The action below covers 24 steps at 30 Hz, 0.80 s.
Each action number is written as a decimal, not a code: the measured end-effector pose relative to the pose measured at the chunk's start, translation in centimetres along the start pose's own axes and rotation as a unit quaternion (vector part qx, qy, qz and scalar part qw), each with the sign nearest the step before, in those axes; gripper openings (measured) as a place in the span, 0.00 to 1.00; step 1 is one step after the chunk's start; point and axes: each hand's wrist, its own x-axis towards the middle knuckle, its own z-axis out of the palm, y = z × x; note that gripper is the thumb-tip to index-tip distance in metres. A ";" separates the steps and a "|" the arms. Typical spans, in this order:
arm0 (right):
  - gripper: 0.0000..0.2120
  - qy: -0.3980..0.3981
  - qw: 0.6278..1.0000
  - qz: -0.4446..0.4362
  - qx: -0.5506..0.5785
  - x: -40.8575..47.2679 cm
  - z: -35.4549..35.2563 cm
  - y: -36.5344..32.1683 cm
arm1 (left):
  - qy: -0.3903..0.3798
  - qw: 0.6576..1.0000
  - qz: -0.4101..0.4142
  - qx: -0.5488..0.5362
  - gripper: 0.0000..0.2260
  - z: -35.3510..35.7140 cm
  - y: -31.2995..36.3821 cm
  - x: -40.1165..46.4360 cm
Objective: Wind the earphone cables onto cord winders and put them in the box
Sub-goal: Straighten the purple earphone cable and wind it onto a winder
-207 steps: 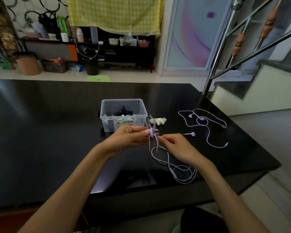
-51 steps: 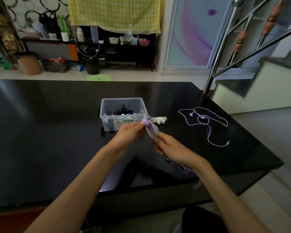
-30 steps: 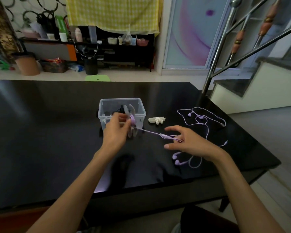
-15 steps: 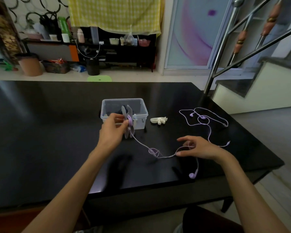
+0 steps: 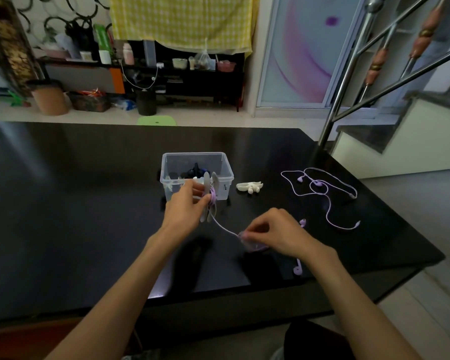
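Observation:
My left hand (image 5: 186, 206) grips a grey cord winder (image 5: 210, 197) with purple cable wound round its middle, just in front of the clear plastic box (image 5: 226, 170). A purple cable (image 5: 224, 227) runs from the winder down to my right hand (image 5: 278, 233), which pinches it near a bunched bit. Two purple earbuds (image 5: 298, 270) lie beside that hand on the black table (image 5: 76, 203). A second purple earphone set (image 5: 322, 189) lies loose at the right. A white cord winder (image 5: 249, 187) lies right of the box.
The box holds dark wound items. The table's right edge and near edge are close to the loose cable. A steel stair railing (image 5: 348, 81) rises past the far right corner. Shelves and a green stool stand behind the table.
My right hand has drawn back toward the winder and its fingers have curled onto the cable; half a second ago they were spread. The left hand holds the winder in about the same place.

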 end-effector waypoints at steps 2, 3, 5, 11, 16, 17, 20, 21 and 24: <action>0.08 0.081 0.990 0.027 0.116 0.0 -0.6 0.1 | -0.002 1.000 -0.012 0.001 0.09 -0.1 -0.3 0.1; 0.09 0.124 0.966 0.051 0.220 -0.1 -1.2 0.1 | 0.001 1.000 -0.020 -0.002 0.10 -0.1 -0.4 0.1; 0.12 0.149 0.840 0.106 0.511 -0.5 -2.7 0.4 | 0.023 0.999 -0.037 -0.021 0.09 -0.1 -0.8 0.4; 0.10 0.186 0.517 0.162 0.820 -1.7 -4.3 2.3 | 0.127 0.968 -0.073 -0.205 0.08 -0.6 -0.2 1.6; 0.03 0.175 0.485 0.107 0.850 -1.6 -4.7 2.7 | 0.125 0.960 -0.055 -0.245 0.08 -0.2 0.5 1.2; 0.03 0.165 0.532 0.126 0.821 -1.5 -4.7 2.7 | 0.120 0.962 -0.057 -0.238 0.08 -0.1 0.5 1.2; 0.07 0.153 0.656 0.172 0.719 -1.4 -4.6 2.4 | 0.139 0.968 -0.071 -0.196 0.09 -0.5 -0.2 1.4; 0.08 0.153 0.660 0.171 0.716 -1.6 -4.7 2.5 | 0.157 0.968 -0.078 -0.182 0.10 -0.9 -0.3 1.6; 0.03 0.168 0.612 0.143 0.759 -2.1 -5.0 2.6 | 0.201 0.959 -0.085 -0.179 0.10 -1.9 -0.5 2.0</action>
